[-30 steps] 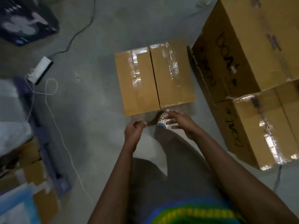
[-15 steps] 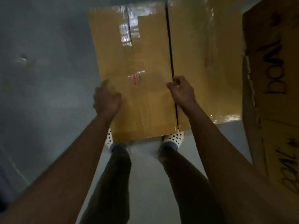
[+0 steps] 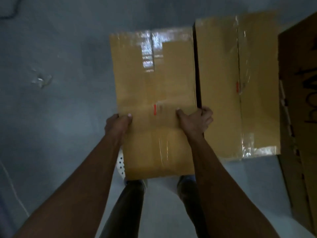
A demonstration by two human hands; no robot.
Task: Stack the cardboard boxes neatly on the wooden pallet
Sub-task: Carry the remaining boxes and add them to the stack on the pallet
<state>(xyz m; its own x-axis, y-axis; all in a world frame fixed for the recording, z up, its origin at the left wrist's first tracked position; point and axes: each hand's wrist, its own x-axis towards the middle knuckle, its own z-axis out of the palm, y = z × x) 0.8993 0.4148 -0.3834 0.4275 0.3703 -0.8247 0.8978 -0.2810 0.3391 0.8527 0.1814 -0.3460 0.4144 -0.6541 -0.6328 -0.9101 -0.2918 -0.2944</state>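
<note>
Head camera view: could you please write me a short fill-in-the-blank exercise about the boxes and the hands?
The held box is gripped by ____ hands. The right hand has fingers in the dark gap beside the neighbouring box, while the left hand grips the held box's ____ edge. The handwriting on the large box at the right is ____ in colour.
Missing words: two; left; black.

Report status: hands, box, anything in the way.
Left hand and right hand grip the taped box by its side edges. Second box close on its right, narrow gap between. Large marked carton further right.
</note>
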